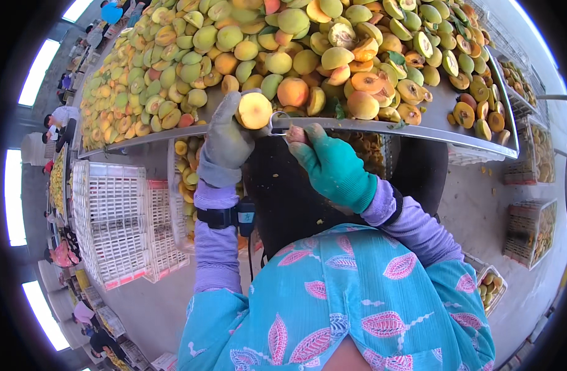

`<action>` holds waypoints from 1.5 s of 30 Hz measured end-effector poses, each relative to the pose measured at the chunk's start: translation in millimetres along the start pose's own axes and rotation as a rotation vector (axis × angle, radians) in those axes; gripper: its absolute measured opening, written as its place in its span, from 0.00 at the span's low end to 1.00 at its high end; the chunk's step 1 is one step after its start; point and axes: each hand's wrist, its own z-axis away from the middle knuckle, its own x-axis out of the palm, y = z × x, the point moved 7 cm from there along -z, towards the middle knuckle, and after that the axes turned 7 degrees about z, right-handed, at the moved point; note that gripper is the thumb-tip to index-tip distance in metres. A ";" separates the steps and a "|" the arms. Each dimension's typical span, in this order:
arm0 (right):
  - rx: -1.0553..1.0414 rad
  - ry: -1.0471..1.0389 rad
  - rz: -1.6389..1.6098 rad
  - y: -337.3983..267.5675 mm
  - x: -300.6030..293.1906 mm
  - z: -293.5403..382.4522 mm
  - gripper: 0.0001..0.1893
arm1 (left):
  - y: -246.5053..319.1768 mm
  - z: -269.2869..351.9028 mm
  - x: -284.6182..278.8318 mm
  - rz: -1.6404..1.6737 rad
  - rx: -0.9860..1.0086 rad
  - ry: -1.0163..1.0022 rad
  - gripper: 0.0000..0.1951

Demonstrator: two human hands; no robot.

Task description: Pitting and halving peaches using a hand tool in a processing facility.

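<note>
My left hand (pixel 228 132), in a grey glove, grips a yellow peach half (pixel 254 111) with its round cut face turned up, just over the front rim of the metal table (pixel 311 123). Close on its right, my right hand (pixel 334 162), in a green glove whose fingertips are worn or dirty, is closed on the handle of a ring-shaped metal pitting tool (pixel 279 123). The tool's loop stands beside the peach half. Behind both hands lies a heap of green and orange peaches (pixel 278 62), many of them halved, some with pits showing.
Stacked white plastic crates (pixel 109 222) stand at the left. A crate of peach halves (pixel 186 185) sits under the table edge beside my left arm. More filled crates (pixel 531 232) stand at the right. Several people (pixel 63 116) are at other tables far left.
</note>
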 end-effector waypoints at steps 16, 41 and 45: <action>0.175 0.204 -0.142 9.9 25.9 15.9 0.17 | -9.7 25.1 77.0 -0.284 0.463 0.374 0.18; 0.673 -0.191 -0.668 76.2 -2.7 73.9 0.19 | -50.4 32.8 65.2 -0.176 0.013 0.219 0.12; 0.072 0.180 0.302 36.6 -11.5 55.5 0.13 | -45.9 53.4 69.6 -0.416 0.157 0.289 0.13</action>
